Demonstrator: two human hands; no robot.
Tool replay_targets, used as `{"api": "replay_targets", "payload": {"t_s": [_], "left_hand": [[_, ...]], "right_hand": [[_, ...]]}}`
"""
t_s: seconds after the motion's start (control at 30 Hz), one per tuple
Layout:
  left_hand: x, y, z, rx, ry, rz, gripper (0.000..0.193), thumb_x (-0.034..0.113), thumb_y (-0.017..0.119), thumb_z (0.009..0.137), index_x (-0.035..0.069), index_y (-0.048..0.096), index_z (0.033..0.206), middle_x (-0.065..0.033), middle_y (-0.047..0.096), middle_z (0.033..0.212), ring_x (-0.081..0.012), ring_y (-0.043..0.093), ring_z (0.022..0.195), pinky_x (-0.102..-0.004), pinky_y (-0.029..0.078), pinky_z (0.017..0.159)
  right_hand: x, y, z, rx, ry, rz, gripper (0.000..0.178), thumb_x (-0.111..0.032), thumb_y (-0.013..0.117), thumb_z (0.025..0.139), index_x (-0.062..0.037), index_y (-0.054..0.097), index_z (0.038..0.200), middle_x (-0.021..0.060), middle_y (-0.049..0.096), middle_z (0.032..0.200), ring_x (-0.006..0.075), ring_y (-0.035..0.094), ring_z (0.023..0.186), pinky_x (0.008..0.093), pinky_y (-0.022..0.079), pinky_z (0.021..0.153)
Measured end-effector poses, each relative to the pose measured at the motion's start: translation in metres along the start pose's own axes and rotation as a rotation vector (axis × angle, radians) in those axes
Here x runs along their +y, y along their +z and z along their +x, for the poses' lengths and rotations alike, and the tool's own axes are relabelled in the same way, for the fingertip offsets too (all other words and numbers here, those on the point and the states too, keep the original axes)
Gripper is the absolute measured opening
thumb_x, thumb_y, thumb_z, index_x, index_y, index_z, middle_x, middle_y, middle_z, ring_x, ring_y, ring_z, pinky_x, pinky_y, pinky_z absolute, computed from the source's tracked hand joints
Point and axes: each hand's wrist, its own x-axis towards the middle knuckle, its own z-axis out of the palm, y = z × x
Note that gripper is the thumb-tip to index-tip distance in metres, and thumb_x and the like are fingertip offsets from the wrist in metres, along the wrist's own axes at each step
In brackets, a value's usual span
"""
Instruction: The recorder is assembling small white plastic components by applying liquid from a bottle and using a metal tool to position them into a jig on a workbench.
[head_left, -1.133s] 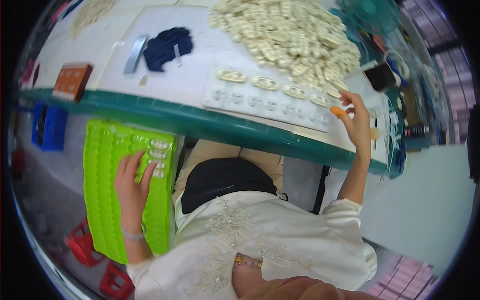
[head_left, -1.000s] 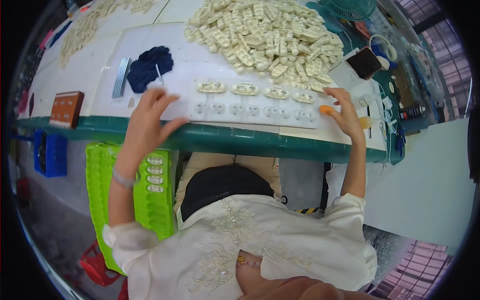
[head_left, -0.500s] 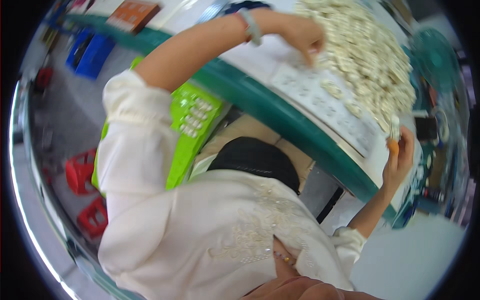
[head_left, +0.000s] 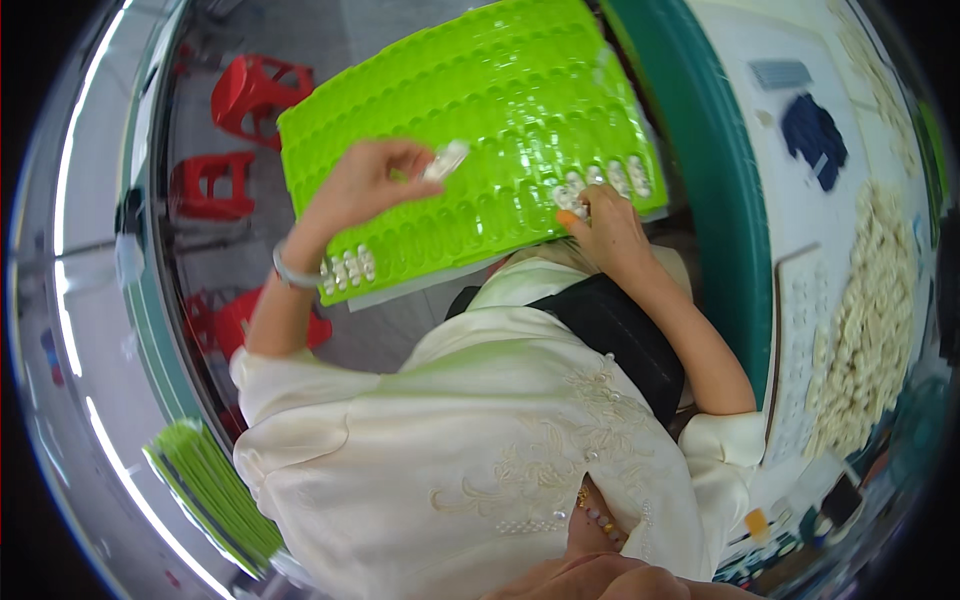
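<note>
A bright green tray with rows of oval hollows lies in front of me. My left hand is over its left part, pinching a small white oblong piece with bumpy sides, slightly blurred. At the tray's near right corner, my right hand has its fingers closed around another white piece; an orange cover sits on one finger. Beside those fingers, several similar white pieces lie in the hollows. More white pieces fill hollows at the near left corner.
To the right runs a green-edged white table bearing a large heap of cream pieces, a pale board with small pieces, and a dark blue cloth. Red stools stand left. A stack of green trays is lower left.
My view has turned from the table to the green tray. The left hand has left the heap and holds a white piece over the tray; the right hand has come to the tray's right corner.
</note>
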Motion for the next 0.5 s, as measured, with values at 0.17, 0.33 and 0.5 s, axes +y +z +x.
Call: {"api": "replay_targets", "payload": {"t_s": [0.17,0.33,0.5], "left_hand": [[-0.084,0.067,-0.113,0.197,-0.501,-0.405,0.029,0.024,0.074,0.068,0.000,0.064,0.083,-0.0044,0.057,0.060,-0.0117,0.053,0.055,-0.0274,0.043,0.053],[-0.076,0.091,-0.139,0.432,-0.607,0.247,0.028,0.022,0.072,0.068,-0.002,0.062,0.079,-0.0184,0.061,0.069,-0.0335,0.060,0.065,-0.0399,0.047,0.059],[-0.101,0.098,-0.127,0.625,-0.552,0.302,0.029,0.025,0.072,0.068,0.000,0.063,0.080,-0.0187,0.062,0.071,-0.0346,0.060,0.068,-0.0415,0.047,0.061]], "right_hand": [[0.010,0.038,0.023,-0.118,-0.016,-0.102,0.033,-0.019,0.069,0.073,0.0057,0.050,0.085,0.0244,0.058,0.070,0.0416,0.058,0.070,0.0478,0.046,0.061],[-0.011,0.017,0.021,-0.153,0.042,-0.163,0.036,-0.024,0.072,0.073,0.0034,0.052,0.086,0.0172,0.057,0.060,0.0345,0.058,0.059,0.0430,0.045,0.055],[0.004,-0.015,-0.012,-0.123,0.190,-0.130,0.030,-0.020,0.072,0.073,0.0007,0.055,0.089,0.0121,0.057,0.059,0.0251,0.057,0.055,0.0345,0.045,0.054]]}}
